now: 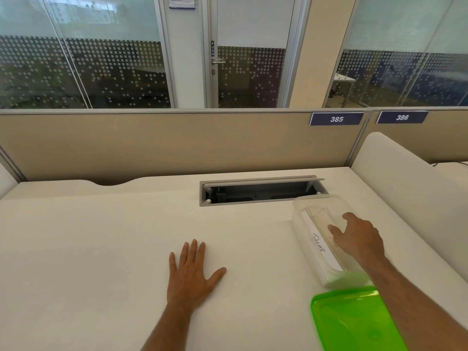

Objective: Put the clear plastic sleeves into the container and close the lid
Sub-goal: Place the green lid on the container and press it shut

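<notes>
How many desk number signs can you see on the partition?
2: sign 385 on the partition behind this desk, and sign 386 just right of it, on the next section.

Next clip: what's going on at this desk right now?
A person is at a white desk. The right hand reaches into a clear container that has a handwritten label, where a clear sleeve seems to lie. The left hand rests flat on the desk, holding nothing. The green lid lies off the container, on the desk just in front of it, so closing is not yet done.
</notes>
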`<state>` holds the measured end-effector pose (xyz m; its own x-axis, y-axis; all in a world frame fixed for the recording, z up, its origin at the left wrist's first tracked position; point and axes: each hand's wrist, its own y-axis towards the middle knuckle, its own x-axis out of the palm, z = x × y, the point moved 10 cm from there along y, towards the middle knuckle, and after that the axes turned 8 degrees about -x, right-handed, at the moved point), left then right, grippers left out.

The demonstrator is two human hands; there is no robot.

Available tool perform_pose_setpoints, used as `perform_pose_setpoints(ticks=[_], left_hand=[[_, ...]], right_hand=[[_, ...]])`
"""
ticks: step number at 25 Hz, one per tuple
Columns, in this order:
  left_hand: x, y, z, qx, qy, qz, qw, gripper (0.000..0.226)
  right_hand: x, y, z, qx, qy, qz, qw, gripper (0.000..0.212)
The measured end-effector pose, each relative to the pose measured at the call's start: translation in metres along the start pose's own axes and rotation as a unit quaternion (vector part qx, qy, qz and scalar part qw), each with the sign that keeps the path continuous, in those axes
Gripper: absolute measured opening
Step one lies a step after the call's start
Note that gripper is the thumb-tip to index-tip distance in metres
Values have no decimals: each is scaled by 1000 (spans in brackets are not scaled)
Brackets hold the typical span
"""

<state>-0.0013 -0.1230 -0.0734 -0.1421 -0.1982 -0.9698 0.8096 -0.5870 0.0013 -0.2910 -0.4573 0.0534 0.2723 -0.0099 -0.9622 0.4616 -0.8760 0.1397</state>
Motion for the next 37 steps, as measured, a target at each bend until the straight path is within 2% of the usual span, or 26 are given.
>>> perform_pose_setpoints(ticks=[3,7,14,18,21,24,26,28,31,37], left_hand=[[-4,-8,13,14,-1,6,1000,103],[-7,-30,60,67,5,11,998,103],[-2,-80,152,159,-41,-12,986,101],[14,-108,186,186,-53,-48,980,102],[21,-120,200,169,-61,-71,981,92],[14,-122,207,126,-98,-68,985,73],[20,-121,207,84,-122,-113,982,61],[27,-123,207,55,-137,-151,977,51],[30,-125,212,53,-144,-159,975,37],[29,-126,208,3,-233,-175,957,22]], right_hand=[[-18,-15,-10,-66,14,50,996,65],[-27,-44,-7,-112,-49,56,991,83],[-19,-105,38,-72,-99,30,992,101],[-9,-135,79,-22,-108,12,994,104],[0,-147,116,29,-107,-22,994,89],[9,-152,147,88,-28,-54,994,74],[11,-154,161,121,10,-63,991,62],[14,-153,167,133,12,-71,988,49],[19,-153,169,134,-14,-85,987,31],[21,-148,173,127,-13,-76,989,31]])
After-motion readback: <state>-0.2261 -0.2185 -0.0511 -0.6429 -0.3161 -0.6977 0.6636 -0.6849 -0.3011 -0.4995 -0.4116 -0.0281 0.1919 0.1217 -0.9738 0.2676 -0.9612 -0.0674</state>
